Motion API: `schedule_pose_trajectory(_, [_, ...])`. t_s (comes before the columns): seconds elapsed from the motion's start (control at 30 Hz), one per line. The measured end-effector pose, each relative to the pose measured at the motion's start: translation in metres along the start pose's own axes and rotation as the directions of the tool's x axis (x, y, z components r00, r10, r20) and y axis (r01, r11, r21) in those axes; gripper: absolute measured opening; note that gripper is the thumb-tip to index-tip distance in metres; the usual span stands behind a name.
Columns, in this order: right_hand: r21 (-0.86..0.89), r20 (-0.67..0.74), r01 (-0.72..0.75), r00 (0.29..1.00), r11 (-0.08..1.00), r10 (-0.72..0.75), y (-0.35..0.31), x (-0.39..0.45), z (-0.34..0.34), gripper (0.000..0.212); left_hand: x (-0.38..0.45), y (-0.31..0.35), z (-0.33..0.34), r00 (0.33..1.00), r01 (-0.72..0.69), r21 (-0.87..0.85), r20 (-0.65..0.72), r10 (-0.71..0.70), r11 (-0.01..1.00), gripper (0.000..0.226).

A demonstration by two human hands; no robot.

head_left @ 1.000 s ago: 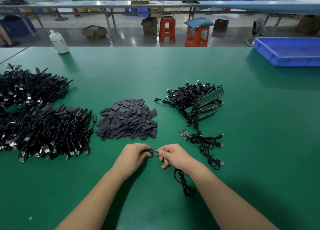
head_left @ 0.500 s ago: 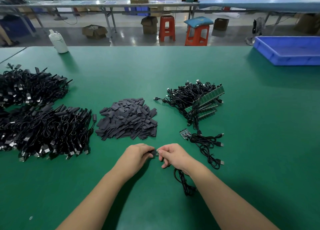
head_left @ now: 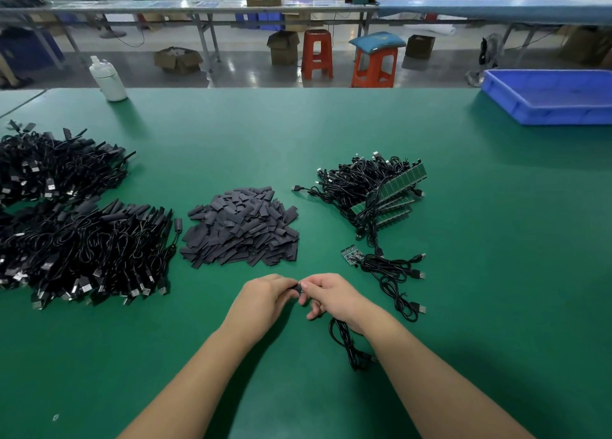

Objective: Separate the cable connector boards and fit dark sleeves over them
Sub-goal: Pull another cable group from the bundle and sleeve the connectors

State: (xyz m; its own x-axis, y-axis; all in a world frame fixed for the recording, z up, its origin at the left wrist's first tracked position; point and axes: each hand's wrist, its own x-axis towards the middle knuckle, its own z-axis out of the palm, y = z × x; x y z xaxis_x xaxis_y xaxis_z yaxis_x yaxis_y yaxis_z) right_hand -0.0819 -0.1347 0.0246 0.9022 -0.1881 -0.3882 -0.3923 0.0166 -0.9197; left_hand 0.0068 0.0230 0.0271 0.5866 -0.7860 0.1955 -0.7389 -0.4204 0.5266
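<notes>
Connector boards w/ cables are lying in three spots on the green table (head_left: 463, 306): one small separated board (head_left: 351, 255) sitting loose just right of centre w/ its black cables trailing to the right; a bundle of unseparated green board strips (head_left: 394, 193) tangled w/ cables behind it; and one piece being held between both hands near the front centre. Left hand (head_left: 261, 301) is curling its fingers round a small dark piece (head_left: 299, 288), prob. a sleeve, pinching it at the fingertips. Right hand (head_left: 334, 298) is pinching the same spot from the other side w/ thumb and forefinger, other fingers loosely bent below. Fingertips of both hands are almost touching; the board itself is hidden between them, so can't tell how far the sleeve is on. Black cable (head_left: 347, 346) is hanging from under the right hand and looping on the table by the right wrist.

Pile of dark sleeves (head_left: 241, 228) is lying just behind the hands, centre-left. Two big heaps of black cables (head_left: 82, 249) are sitting at the left, one behind the other. White bottle (head_left: 108, 80) is standing at the far left edge; blue bin (head_left: 549, 97) is resting at the far right. Orange stools (head_left: 317, 54) are standing on the floor beyond the table.
</notes>
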Motion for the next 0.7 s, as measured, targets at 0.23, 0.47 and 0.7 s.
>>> schedule_pose_trajectory(0.23, [-0.006,0.002,-0.021,1.000,1.000,0.021,0.0047,0.0038,-0.0016,0.017,-0.0016,-0.0054,-0.0044,0.999,-0.032,0.017,-0.005,0.032,0.999,0.016])
schedule_pose_trajectory(0.47, [-0.058,-0.003,-0.006,1.000,0.998,0.006,0.0079,0.0073,-0.0005,0.016,-0.0062,-0.0036,-0.0023,0.995,-0.083,0.014,-0.052,0.084,0.996,0.016])
schedule_pose_trajectory(0.7, [-0.092,-0.004,-0.032,1.000,0.995,0.031,0.0088,0.0093,-0.0013,0.016,-0.0068,-0.0014,0.0033,0.997,-0.064,0.046,-0.029,0.065,0.997,0.020])
